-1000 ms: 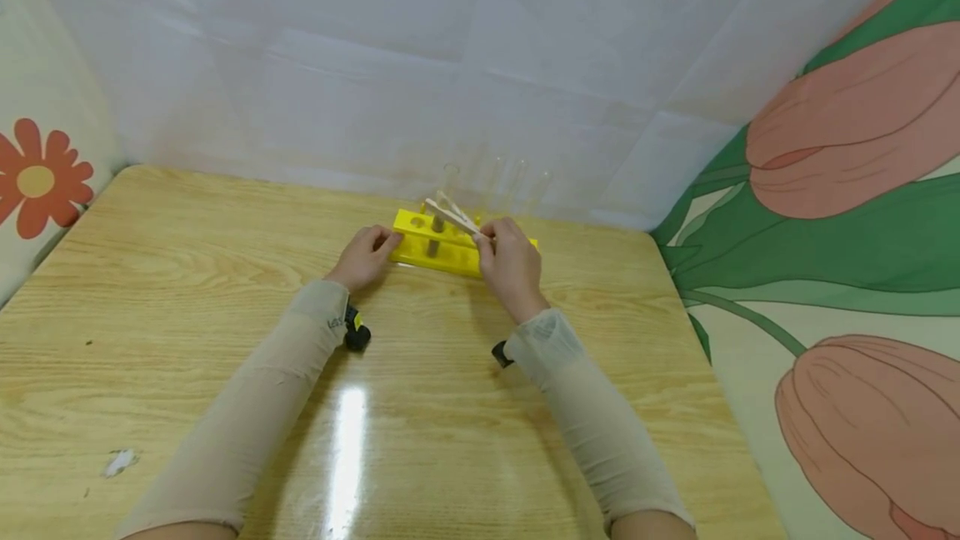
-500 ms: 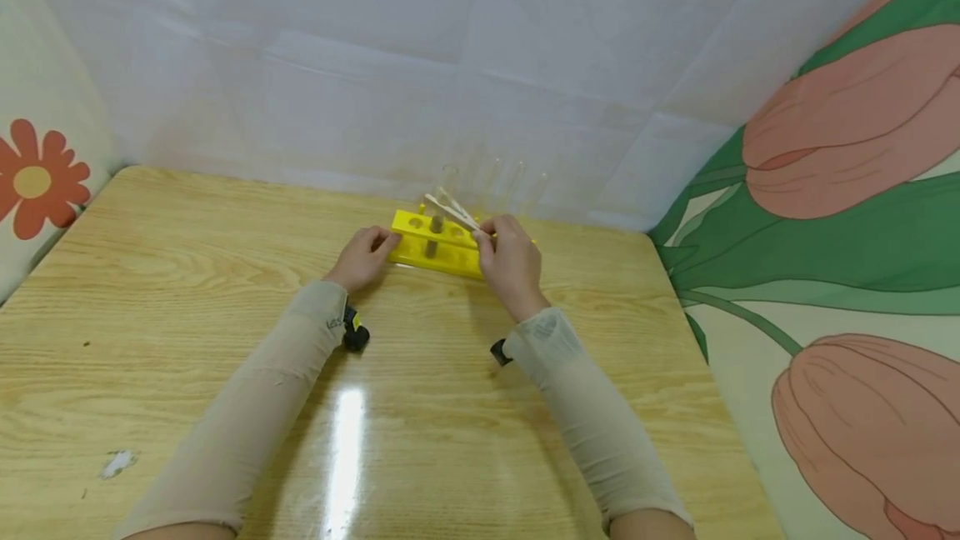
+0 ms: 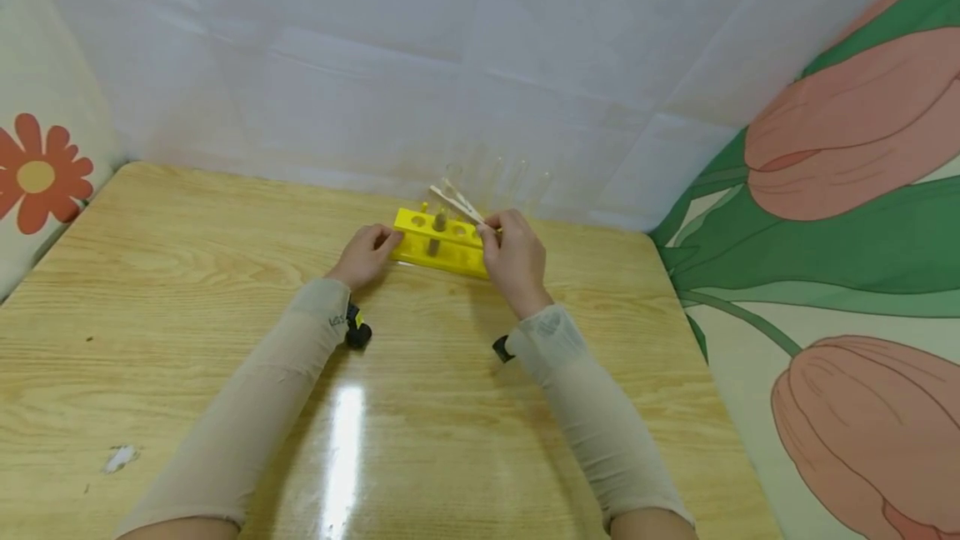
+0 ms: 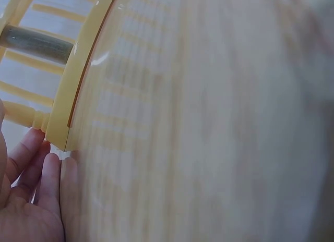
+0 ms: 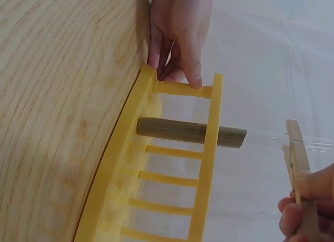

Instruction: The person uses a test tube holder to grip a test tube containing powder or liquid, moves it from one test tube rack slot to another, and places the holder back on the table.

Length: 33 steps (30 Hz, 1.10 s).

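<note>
- Yellow plastic test tube rack (image 3: 444,242) stands on the far middle of the wooden desk (image 3: 225,290), close to the white back wall.
- The left hand (image 3: 366,255) grips the rack's left end, thumb and fingers curled round its corner post.
- The right hand (image 3: 513,260) pinches a wooden clamp (image 3: 459,205) by its near end, above the rack's right half; the clamp points far-left.
- A brown tube (image 5: 190,131) sits upright in a left hole of the rack.
- Clear glass tubes (image 3: 510,182) stand just behind the rack.
</note>
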Motion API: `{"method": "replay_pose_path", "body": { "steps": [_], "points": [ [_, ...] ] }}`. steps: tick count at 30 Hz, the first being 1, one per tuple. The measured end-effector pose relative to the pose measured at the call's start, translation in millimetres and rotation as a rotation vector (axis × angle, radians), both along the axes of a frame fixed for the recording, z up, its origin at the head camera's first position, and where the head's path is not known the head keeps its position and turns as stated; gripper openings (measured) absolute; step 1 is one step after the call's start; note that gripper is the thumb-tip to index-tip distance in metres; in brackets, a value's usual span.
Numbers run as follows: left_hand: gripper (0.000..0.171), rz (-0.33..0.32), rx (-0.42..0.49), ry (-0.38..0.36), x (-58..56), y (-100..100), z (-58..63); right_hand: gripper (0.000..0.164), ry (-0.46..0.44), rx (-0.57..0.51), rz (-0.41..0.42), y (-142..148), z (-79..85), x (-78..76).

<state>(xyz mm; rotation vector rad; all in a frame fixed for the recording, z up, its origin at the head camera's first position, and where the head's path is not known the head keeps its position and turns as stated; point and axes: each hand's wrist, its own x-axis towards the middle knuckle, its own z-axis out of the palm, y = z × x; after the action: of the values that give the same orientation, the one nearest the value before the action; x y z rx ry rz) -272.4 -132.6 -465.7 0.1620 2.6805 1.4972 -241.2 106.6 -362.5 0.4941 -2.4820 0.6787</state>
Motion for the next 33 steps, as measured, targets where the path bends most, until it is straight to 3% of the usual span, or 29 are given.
{"method": "replay_pose_path", "body": {
  "steps": [6, 33],
  "points": [
    [0.056, -0.003, 0.004, 0.019, -3.4, 1, -7.2, 0.015, 0.008, -0.002, 0.0, 0, 1.7, -0.5],
    [0.055, 0.007, 0.001, 0.002, 1.0, 0, 0.5, 0.016, 0.004, -0.045, 0.006, -1, 15.4, -1.1]
  ]
}}
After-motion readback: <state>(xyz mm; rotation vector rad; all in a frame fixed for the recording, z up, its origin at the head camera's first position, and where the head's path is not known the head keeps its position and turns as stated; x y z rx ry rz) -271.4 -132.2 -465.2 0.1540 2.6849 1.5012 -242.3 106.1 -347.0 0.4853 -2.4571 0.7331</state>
